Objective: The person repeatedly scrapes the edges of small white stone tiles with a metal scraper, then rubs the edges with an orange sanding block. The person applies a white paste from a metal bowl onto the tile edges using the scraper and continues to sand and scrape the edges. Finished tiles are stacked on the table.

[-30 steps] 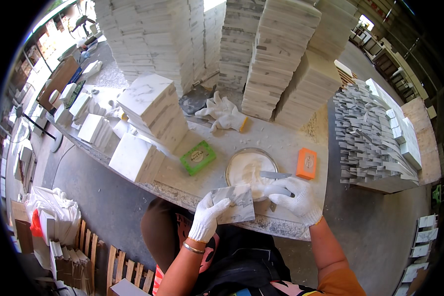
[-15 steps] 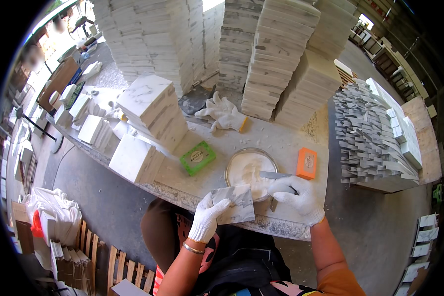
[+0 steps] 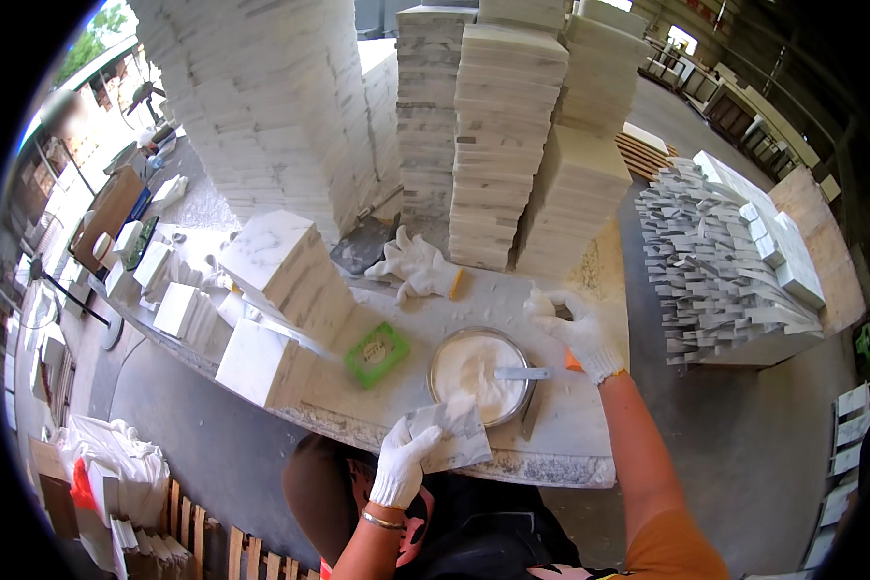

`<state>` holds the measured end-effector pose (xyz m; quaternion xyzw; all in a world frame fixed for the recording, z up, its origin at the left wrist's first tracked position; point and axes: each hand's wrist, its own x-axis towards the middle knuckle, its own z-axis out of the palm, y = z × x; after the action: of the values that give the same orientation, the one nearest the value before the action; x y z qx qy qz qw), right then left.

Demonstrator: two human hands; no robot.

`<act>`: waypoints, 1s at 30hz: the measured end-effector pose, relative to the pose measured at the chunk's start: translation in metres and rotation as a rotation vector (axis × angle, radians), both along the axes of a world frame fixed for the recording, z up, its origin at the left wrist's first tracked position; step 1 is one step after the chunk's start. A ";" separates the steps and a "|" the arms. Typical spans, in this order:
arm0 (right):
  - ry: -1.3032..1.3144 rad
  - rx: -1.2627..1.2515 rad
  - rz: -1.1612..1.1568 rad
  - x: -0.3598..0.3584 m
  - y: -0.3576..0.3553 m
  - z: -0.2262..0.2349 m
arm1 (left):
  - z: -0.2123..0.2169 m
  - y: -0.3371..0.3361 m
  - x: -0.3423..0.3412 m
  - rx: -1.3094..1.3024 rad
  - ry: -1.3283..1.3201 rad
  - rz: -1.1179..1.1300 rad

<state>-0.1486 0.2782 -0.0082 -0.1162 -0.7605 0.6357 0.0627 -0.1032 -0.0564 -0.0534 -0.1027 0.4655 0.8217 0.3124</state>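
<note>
My left hand (image 3: 405,461), in a white knit glove, grips a small grey-veined marble tile (image 3: 462,437) at the table's front edge. Just beyond the tile sits a round bowl (image 3: 432,379) of white paste or powder. A putty knife (image 3: 523,373) rests on the bowl's right rim, and another blade-like tool (image 3: 531,414) lies beside it. My right hand (image 3: 578,332), also gloved, hovers over the table's right side, thumb and fingers apart, with nothing visible between them. Under its wrist, an orange box (image 3: 572,362) is mostly hidden. A green box (image 3: 377,355) stands left of the bowl.
Tall stacks of marble tiles (image 3: 507,145) line the back of the table, with a lower stack (image 3: 285,271) at the left. A spare white glove (image 3: 414,269) lies before them. On the right, a pallet holds many thin stone strips (image 3: 706,271).
My right hand has let go of the putty knife, leaving it on the bowl, and moved away over the orange box. My left hand still holds the tile.
</note>
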 end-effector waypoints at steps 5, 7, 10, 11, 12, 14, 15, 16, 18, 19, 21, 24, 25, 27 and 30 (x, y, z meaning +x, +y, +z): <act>-0.064 0.320 0.005 -0.033 -0.007 -0.017 | -0.001 -0.002 0.001 0.030 -0.005 -0.001; -0.121 0.405 0.020 -0.045 -0.009 -0.017 | 0.003 -0.001 0.002 0.018 0.002 0.012; -0.102 0.433 0.088 -0.059 0.006 -0.043 | -0.002 0.003 0.000 -0.010 0.031 0.009; -0.075 0.405 0.097 -0.058 0.010 -0.048 | -0.001 0.003 -0.001 -0.015 0.023 -0.002; -0.047 0.379 0.108 -0.056 0.009 -0.046 | 0.001 0.003 -0.002 -0.019 0.015 -0.010; 0.001 0.433 0.065 -0.045 0.008 -0.042 | -0.001 0.003 0.000 -0.015 0.020 -0.017; 0.026 0.510 0.024 -0.038 0.002 -0.034 | -0.005 0.001 0.001 -0.012 0.033 -0.003; 0.051 0.589 -0.020 -0.029 -0.003 -0.024 | -0.007 0.000 0.002 -0.006 0.048 0.010; 0.012 0.600 -0.038 -0.001 -0.011 -0.001 | -0.006 -0.003 0.003 -0.008 0.030 0.010; -0.008 0.611 -0.052 0.013 -0.015 0.010 | -0.005 -0.003 0.003 -0.005 0.023 0.005; -0.092 0.635 -0.016 0.042 -0.023 0.024 | -0.003 0.001 0.001 -0.010 0.027 -0.009; -0.146 0.737 0.049 0.064 -0.042 0.040 | -0.001 0.001 0.000 -0.011 0.012 -0.025; -0.151 0.783 0.072 0.066 -0.047 0.042 | 0.000 0.001 0.000 -0.010 0.006 -0.029; -0.108 0.736 0.119 0.066 -0.048 0.032 | -0.002 0.001 0.001 -0.018 0.017 -0.021; -0.018 0.723 0.100 0.063 -0.048 0.019 | -0.003 0.001 0.001 -0.023 0.013 -0.025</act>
<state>-0.0851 0.2306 0.0112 -0.0546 -0.9414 0.3269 0.0620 -0.1019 -0.0554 -0.0561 -0.0953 0.4782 0.8129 0.3183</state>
